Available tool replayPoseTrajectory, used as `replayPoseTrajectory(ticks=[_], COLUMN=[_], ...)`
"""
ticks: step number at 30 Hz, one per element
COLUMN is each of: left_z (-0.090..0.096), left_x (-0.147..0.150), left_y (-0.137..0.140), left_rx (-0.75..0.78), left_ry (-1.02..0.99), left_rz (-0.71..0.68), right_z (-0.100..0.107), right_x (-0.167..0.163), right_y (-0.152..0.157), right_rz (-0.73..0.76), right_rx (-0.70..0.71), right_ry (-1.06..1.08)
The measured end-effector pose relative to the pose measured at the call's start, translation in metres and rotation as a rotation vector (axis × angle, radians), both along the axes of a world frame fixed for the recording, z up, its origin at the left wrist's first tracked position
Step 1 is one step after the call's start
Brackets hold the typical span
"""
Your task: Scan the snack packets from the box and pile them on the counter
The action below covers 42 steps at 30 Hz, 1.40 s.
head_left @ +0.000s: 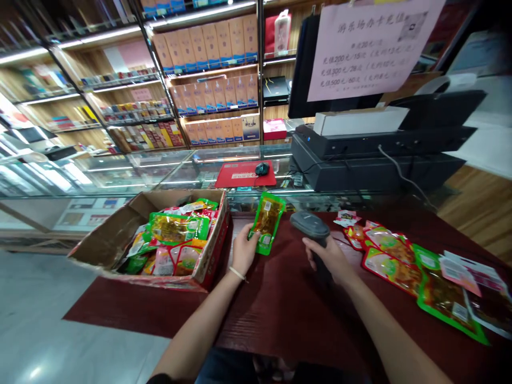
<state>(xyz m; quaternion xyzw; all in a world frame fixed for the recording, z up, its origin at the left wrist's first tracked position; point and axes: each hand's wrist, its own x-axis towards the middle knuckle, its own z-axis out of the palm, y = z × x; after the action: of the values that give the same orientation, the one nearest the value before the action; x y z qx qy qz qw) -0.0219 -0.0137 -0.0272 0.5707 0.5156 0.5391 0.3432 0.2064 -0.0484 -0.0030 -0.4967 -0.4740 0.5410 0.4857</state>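
Note:
My left hand (245, 249) pinches a green-edged snack packet (267, 220) by its lower left edge, holding it up over the dark red counter. The packet is clear in the middle with brownish food inside, and a barcode label shows near its top. In my right hand (330, 257) is a dark grey barcode scanner (310, 225), gripped by its handle with the head pointing left toward the packet. Left of my left hand stands an open cardboard box (216, 242) filled with mixed snack packets (178, 228). Several more packets (394, 266) lie spread on the counter to the right.
A red mouse pad (236, 174) with a black mouse (262, 168) lies on the glass display case (180, 173). At the right stand a monitor with a pink paper sign (368, 53) and black cash-register equipment (372, 165). Shelves of boxed goods (216, 93) line the back wall.

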Motion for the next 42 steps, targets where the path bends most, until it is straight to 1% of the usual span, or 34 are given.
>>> replayPoseTrajectory(ticks=[3,6,9,11,12,14,17,19,21,23,25,28,31,34,36,39,42], left_z=[0.041,0.084,0.117,0.129,0.131,0.128,0.112,0.099,0.092,0.09,0.095,0.107,0.121,0.129,0.128,0.119,0.103], left_x=[-0.003,-0.02,-0.056,-0.09,-0.108,-0.145,-0.188,-0.203,-0.206,-0.202,-0.193,-0.173,-0.141,-0.098,-0.065,-0.01,0.052], left_y=[-0.016,-0.031,-0.04,-0.039,-0.036,-0.03,-0.02,-0.018,-0.018,-0.021,-0.024,-0.03,-0.038,-0.044,-0.043,-0.037,-0.027], left_rx=[0.088,0.166,0.255,0.316,0.338,0.341,0.18,0.122,0.121,0.162,0.226,0.299,0.351,0.41,0.421,0.387,0.327], left_ry=[0.037,0.064,0.1,0.134,0.167,0.25,0.469,0.573,0.63,0.66,0.678,0.679,0.661,0.642,0.607,0.51,0.414], left_rz=[0.03,0.053,0.143,0.244,0.303,0.4,0.448,0.468,0.464,0.441,0.419,0.382,0.317,0.205,0.112,-0.054,-0.226], right_z=[0.003,0.006,0.012,0.018,0.021,0.027,0.032,0.032,0.031,0.03,0.03,0.032,0.033,0.033,0.032,0.03,0.027], right_x=[0.001,-0.002,-0.009,-0.015,-0.017,-0.023,-0.031,-0.037,-0.042,-0.045,-0.045,-0.039,-0.025,-0.002,0.017,0.049,0.085], right_y=[-0.002,-0.005,-0.007,-0.009,-0.009,-0.01,-0.011,-0.01,-0.009,-0.01,-0.012,-0.019,-0.028,-0.039,-0.05,-0.07,-0.092], right_rz=[0.035,0.08,0.106,0.103,0.1,0.1,0.117,0.129,0.137,0.13,0.107,0.057,-0.016,-0.1,-0.149,-0.235,-0.356], right_rx=[0.055,0.095,0.089,0.073,0.066,0.062,0.082,0.093,0.095,0.098,0.099,0.081,0.068,0.057,0.054,0.051,-0.002], right_ry=[0.022,0.022,0.03,0.034,0.031,0.022,0.031,0.042,0.044,0.049,0.056,0.023,0.02,0.007,0.0,-0.002,-0.004])
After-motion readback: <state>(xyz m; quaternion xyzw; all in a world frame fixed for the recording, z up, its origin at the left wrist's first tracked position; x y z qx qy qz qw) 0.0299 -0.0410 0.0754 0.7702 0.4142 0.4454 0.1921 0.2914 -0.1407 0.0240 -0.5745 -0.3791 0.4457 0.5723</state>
